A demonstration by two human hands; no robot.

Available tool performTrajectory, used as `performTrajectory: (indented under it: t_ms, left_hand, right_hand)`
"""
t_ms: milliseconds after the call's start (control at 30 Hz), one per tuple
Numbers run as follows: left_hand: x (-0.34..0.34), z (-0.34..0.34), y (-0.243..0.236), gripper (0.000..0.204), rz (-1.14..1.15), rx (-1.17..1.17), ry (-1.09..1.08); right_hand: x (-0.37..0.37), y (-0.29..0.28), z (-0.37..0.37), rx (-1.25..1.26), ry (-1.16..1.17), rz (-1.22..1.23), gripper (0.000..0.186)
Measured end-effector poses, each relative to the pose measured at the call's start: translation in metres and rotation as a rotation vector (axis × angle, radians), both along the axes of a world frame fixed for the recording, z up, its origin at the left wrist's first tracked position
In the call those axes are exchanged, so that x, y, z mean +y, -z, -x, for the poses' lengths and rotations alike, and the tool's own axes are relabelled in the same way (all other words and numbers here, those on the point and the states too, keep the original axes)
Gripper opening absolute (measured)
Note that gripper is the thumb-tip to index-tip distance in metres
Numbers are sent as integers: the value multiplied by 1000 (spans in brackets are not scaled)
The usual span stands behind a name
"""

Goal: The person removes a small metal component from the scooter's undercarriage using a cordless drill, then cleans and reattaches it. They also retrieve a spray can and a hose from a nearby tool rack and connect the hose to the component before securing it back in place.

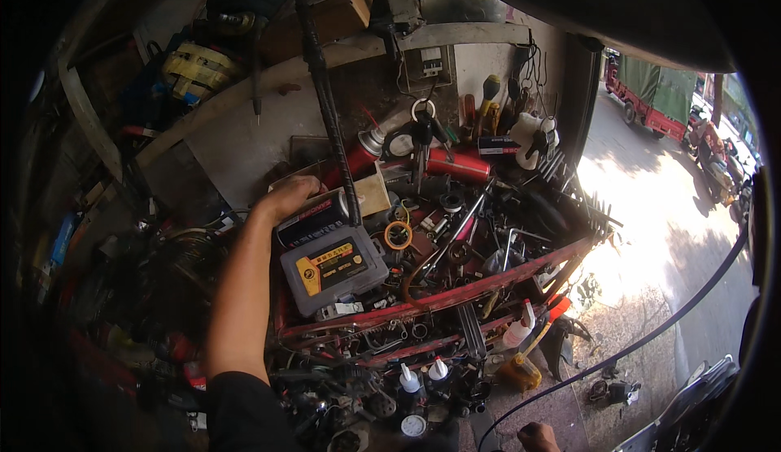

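Note:
My left hand (294, 193) reaches into a cluttered red metal tray (534, 266), fingers curled at a tan box (370, 193) behind a dark spray can (313, 217); what they grip is hidden. Below that hand lies a grey plastic case (332, 268) with a yellow label. A black wrapped cable (321, 86) hangs down beside the can. My right hand (537, 437) is low at the bottom edge, its fingers curled, with their contents out of sight.
Red cans (455, 165), screwdrivers (490, 94) and hanging keys (421, 135) are behind the tray. Bottles (517, 330) and parts sit below. A black hose (651, 335) crosses the sunlit pavement at right, with a red cargo tricycle (651, 106) and scooters outside.

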State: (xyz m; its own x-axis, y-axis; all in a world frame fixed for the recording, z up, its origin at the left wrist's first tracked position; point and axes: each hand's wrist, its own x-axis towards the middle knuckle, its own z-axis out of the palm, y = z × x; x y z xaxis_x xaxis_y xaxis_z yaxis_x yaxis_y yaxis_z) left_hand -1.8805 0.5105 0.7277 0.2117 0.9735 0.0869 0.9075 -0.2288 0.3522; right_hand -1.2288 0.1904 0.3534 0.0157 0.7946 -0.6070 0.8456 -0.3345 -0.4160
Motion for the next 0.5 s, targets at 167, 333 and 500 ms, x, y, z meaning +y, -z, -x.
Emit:
performTrajectory:
  t_ms: [167, 333, 500]
  left_hand:
    - [6, 4, 14, 23, 22, -311, -130]
    - [4, 1, 19, 22, -35, -362, -265]
    - [-16, -4, 15, 18, -311, -434, -259]
  right_hand:
    - [8, -2, -7, 100, -191, -178, 31]
    - [12, 0, -7, 44, -194, -189, 32]
    - [10, 4, -10, -13, -282, -119, 35]
